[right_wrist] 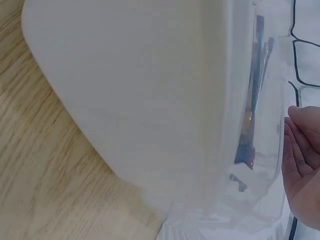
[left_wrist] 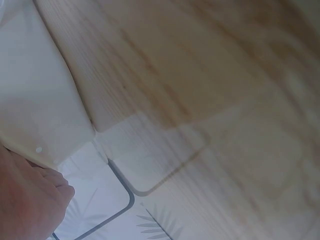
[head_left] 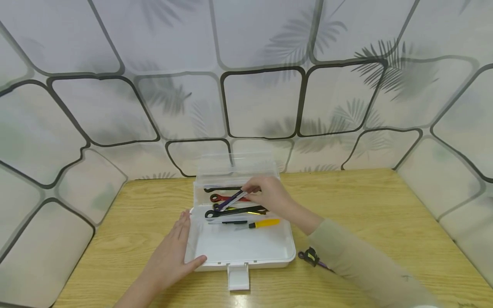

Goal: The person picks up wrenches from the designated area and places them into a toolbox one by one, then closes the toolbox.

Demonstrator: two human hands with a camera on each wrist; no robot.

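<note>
A white plastic toolbox point(head_left: 239, 248) stands on the table with its clear lid point(head_left: 236, 164) raised. In its clear tray lie a red wrench point(head_left: 216, 198), black wrenches point(head_left: 233, 211) and a yellow one, partly covered. My right hand point(head_left: 267, 196) reaches over the tray and pinches the upper end of a slanting purple wrench point(head_left: 230, 201). In the right wrist view the fingers of that hand point(right_wrist: 305, 165) show beyond the tray wall. My left hand point(head_left: 173, 250) rests along the box's left side, thumb on the front rim; part of it point(left_wrist: 32, 200) shows in the left wrist view.
A yellow-handled screwdriver point(head_left: 265, 223) and a thin black-handled tool point(head_left: 235, 222) lie in the box. Right of it, a purple tool with a black wrap point(head_left: 309, 256) lies on the wooden table point(head_left: 346, 205), partly under my right sleeve. A patterned wall point(head_left: 263, 105) stands behind.
</note>
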